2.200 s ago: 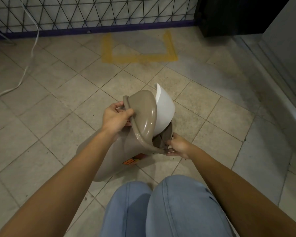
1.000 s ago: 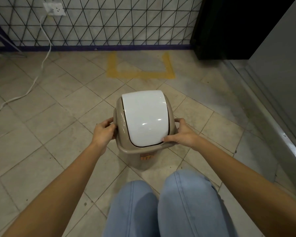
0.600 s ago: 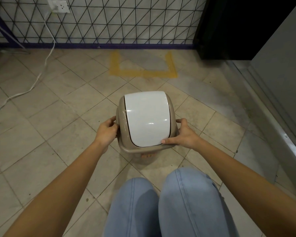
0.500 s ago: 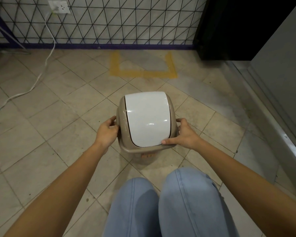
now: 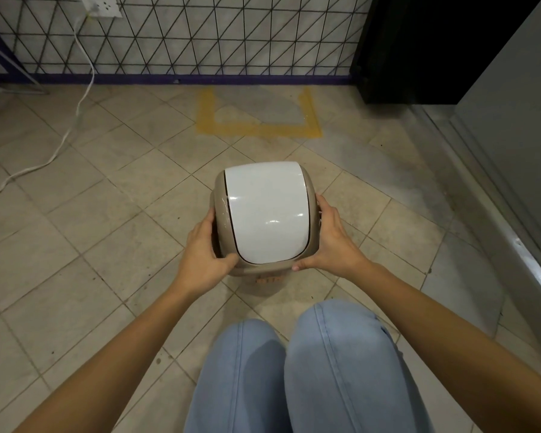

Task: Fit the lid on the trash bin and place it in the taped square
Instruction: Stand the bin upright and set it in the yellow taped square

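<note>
The left hand has slid its thumb onto the lid; both hands' fingers clasp the trash bin between them, right hand opposite, short of the taped square.

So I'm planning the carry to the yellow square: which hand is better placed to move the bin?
Neither alone: left hand and right hand clasp opposite sides of the lidded bin symmetrically. The taped square lies straight ahead, so use both.

Beige tiled floor; wire-grid wall; white cable; dark cabinet right.
</note>
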Available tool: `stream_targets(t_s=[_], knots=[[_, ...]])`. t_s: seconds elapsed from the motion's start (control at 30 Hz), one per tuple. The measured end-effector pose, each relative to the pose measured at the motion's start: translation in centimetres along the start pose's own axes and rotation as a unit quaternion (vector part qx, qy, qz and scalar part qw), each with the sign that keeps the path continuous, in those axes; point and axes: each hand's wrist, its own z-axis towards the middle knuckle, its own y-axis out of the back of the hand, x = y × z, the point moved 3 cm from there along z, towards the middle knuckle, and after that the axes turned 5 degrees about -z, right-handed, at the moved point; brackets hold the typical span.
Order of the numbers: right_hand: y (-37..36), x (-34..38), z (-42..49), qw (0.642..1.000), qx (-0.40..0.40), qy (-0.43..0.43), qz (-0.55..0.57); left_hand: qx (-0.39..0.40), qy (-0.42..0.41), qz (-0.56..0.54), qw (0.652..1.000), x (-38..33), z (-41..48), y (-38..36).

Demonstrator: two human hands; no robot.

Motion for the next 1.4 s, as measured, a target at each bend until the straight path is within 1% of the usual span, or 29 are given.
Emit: stream_targets(t_s=[0.13, 0.27, 0.43, 0.53, 0.83, 1.13, 1.4], knots=[[0.0, -0.2, 0.4, 1.000, -0.006, -0.002, 0.008, 0.041, -0.022, 0.057, 0.997, 0.2, 0.3, -0.1], [-0.1, -0.2, 0.8, 1.000, -0.014, -0.003, 0.019, 0.050, -0.024, 0.080, 0.995, 0.5, 1.1, 0.0], [0.0, -0.3, 1.6, 0.999, -0.036, -0.007, 0.024, 0.037, -0.028, 0.064, 0.997, 0.4, 2.3, -0.5], [0.1, -0.5, 2.0, 0.998, -0.052, -0.003, 0.021, 0.015, -0.034, 0.062, 0.997, 0.4, 2.7, -0.9], [-0.1, -0.8, 2.5, 0.994, -0.103, 0.007, 0.026, -0.038, -0.087, 0.087, 0.992, 1.3, 2.9, -1.1], [-0.1, -0.1, 3.3, 0.994, -0.099, 0.037, 0.011, -0.046, -0.091, 0.089, 0.991, 1.8, 3.2, -0.8], [0.6, -0.4, 4.8, 0.993, -0.117, 0.029, -0.009, -0.059, -0.080, 0.079, 0.992, 0.9, 5.0, -1.7]])
